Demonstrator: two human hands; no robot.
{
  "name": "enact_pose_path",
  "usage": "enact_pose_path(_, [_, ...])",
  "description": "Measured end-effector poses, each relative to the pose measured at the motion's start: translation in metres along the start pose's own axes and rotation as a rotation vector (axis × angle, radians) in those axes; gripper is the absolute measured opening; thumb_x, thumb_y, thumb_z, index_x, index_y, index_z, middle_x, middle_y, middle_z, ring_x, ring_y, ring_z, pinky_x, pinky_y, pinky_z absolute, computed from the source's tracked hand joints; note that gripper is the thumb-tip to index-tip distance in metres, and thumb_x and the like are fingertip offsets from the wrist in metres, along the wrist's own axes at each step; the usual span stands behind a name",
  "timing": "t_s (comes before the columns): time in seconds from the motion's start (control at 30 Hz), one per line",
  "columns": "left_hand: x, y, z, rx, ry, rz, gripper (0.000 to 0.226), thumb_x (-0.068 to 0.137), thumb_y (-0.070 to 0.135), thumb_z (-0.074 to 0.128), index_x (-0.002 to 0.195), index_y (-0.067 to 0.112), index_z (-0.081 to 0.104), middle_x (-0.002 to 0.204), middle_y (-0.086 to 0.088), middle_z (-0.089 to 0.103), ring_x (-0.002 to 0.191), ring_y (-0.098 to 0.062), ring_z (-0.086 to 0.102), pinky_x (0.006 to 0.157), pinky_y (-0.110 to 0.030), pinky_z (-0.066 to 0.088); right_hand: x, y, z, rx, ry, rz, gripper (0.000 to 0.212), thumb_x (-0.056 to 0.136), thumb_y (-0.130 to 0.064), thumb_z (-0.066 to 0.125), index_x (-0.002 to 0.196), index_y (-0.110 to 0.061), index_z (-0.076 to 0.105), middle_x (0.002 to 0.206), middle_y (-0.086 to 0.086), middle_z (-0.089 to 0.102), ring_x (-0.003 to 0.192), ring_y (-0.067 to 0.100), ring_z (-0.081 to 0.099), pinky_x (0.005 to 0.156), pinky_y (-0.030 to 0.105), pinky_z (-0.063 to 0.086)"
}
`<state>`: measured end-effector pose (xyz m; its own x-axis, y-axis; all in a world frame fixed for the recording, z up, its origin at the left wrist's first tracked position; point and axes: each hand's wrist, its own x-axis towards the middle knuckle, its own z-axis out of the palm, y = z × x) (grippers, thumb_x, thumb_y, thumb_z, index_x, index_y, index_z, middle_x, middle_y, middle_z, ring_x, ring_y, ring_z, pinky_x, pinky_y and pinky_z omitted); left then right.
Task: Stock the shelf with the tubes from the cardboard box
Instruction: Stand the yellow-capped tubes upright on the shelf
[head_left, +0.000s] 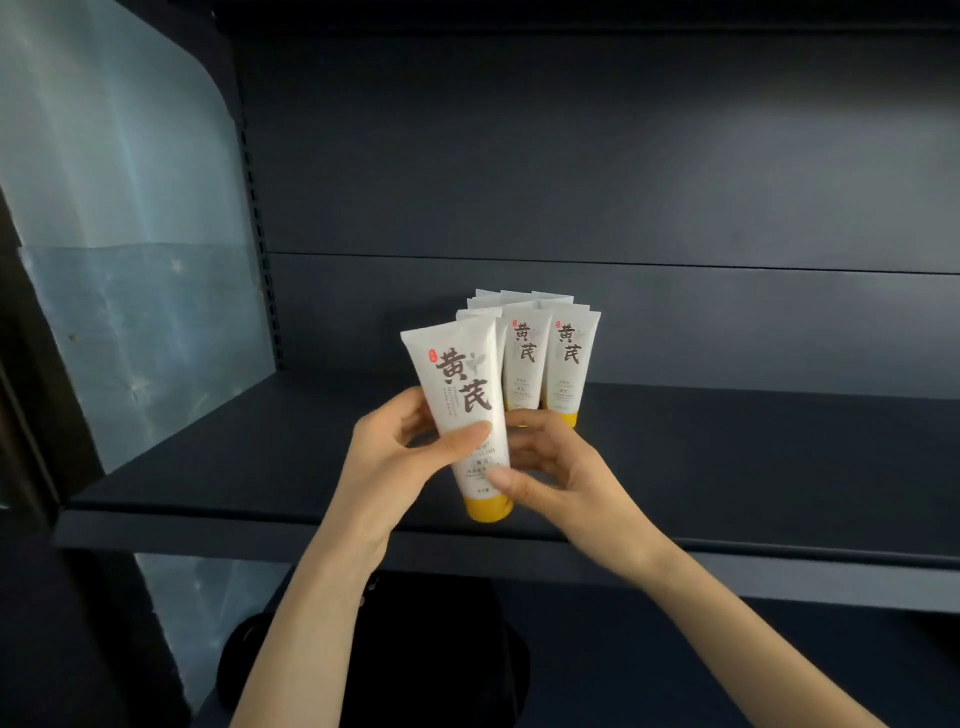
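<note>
**One more tube for the shelf**

I hold one tube (462, 395) with both hands. My left hand (395, 452) wraps round its middle, thumb on the front and fingers behind. My right hand (550, 467) pinches it lower down, just above the yellow cap (488, 506). The cap points down, and the top leans a bit toward my left hand's side. I cannot tell if the cap touches the shelf (260, 467) yet.

Just past my hands, a small bunch of tubes (540, 353) stands on the shelf, caps down and close together. The front ones hide the back ones, so I cannot count them. That part of the job is done.

I think this tube goes next, right by the bunch. The shelf has lots of room out past each hand. I cannot see the box, so I cannot tell how many tubes are left
</note>
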<state>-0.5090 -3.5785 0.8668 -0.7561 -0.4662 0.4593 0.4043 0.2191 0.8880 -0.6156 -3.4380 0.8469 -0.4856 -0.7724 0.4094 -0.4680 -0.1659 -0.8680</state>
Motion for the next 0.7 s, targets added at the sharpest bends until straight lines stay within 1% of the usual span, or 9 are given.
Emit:
enact_pose_path(0.13, [0.004,-0.001,0.016,-0.013,-0.027,0.019,0.049,0.06,0.023,0.078,0.107,0.022,0.063,0.101,0.007,0.073,0.097,-0.007,0.068,0.075,-0.015,0.052,-0.009,-0.003,-0.005,-0.031,0.06,-0.029,0.046,0.075,-0.034,0.072,0.117,-0.023,0.056,0.112,-0.009,0.068,0.107,0.01,0.063,0.094,0.034,0.051])
enact_pose_path(0.23, [0.004,-0.002,0.023,-0.013,-0.049,0.04,0.056,0.06,0.025,0.079,0.112,0.023,0.06,0.103,0.007,0.073,0.098,-0.008,0.068,0.077,-0.017,0.053,-0.013,-0.005,-0.009,-0.01,0.091,-0.044,0.045,0.074,-0.032,0.073,0.115,-0.022,0.058,0.11,-0.008,0.069,0.103,0.01,0.065,0.09,0.029,0.052])
enact_pose_path(0.33, [0.002,-0.004,0.027,0.031,-0.054,0.056,0.056,0.058,0.031,0.078,0.111,0.029,0.058,0.102,0.012,0.072,0.097,-0.005,0.067,0.075,-0.014,0.052,-0.015,-0.006,-0.011,-0.015,0.107,-0.051,0.047,0.074,-0.032,0.073,0.116,-0.021,0.058,0.108,-0.008,0.069,0.1,0.011,0.066,0.088,0.027,0.053])
enact_pose_path(0.4, [0.001,-0.005,0.028,0.089,-0.04,0.072,0.052,0.063,0.034,0.075,0.112,0.032,0.058,0.104,0.017,0.071,0.1,-0.001,0.065,0.079,-0.01,0.049,-0.014,-0.005,-0.012,-0.018,0.104,-0.044,0.047,0.074,-0.031,0.074,0.116,-0.02,0.058,0.107,-0.008,0.07,0.099,0.011,0.066,0.087,0.026,0.054])
enact_pose_path(0.5, [-0.007,-0.008,0.024,0.287,-0.026,0.11,0.05,0.078,0.045,0.063,0.126,0.037,0.052,0.116,0.027,0.063,0.113,0.007,0.054,0.094,-0.01,0.043,-0.007,-0.001,-0.016,-0.023,0.114,-0.021,0.042,0.076,-0.024,0.077,0.114,-0.02,0.058,0.105,-0.006,0.071,0.097,0.01,0.067,0.084,0.024,0.054])
enact_pose_path(0.57, [-0.015,-0.011,0.016,0.523,-0.021,0.114,0.054,0.082,0.059,0.048,0.134,0.047,0.039,0.128,0.04,0.046,0.123,0.016,0.038,0.101,-0.008,0.032,0.002,0.003,-0.023,-0.035,0.159,0.005,0.041,0.076,-0.023,0.077,0.112,-0.022,0.058,0.105,-0.004,0.07,0.096,0.009,0.067,0.081,0.024,0.055])
enact_pose_path(0.6, [-0.018,-0.014,0.011,0.661,-0.032,0.087,0.063,0.081,0.066,0.039,0.14,0.046,0.032,0.133,0.04,0.033,0.127,0.016,0.029,0.107,-0.013,0.026,0.007,0.006,-0.028,-0.044,0.189,0.025,0.04,0.076,-0.024,0.077,0.111,-0.024,0.057,0.105,-0.005,0.07,0.096,0.009,0.067,0.079,0.025,0.056])
enact_pose_path(0.63, [-0.022,-0.017,0.005,0.791,-0.05,0.053,0.073,0.08,0.07,0.03,0.146,0.04,0.024,0.138,0.035,0.025,0.132,0.011,0.022,0.112,-0.021,0.021,0.014,0.008,-0.032,-0.05,0.22,0.045,0.039,0.076,-0.025,0.077,0.109,-0.027,0.056,0.106,-0.005,0.069,0.094,0.008,0.067,0.077,0.024,0.057])
enact_pose_path(0.7, [-0.027,-0.023,-0.004,1.001,-0.092,0.002,0.083,0.079,0.073,0.017,0.151,0.031,0.014,0.151,0.023,0.017,0.14,0.002,0.014,0.118,-0.032,0.013,0.028,0.015,-0.041,-0.05,0.278,0.072,0.035,0.078,-0.024,0.076,0.105,-0.031,0.054,0.107,-0.006,0.068,0.092,0.007,0.067,0.072,0.02,0.056])
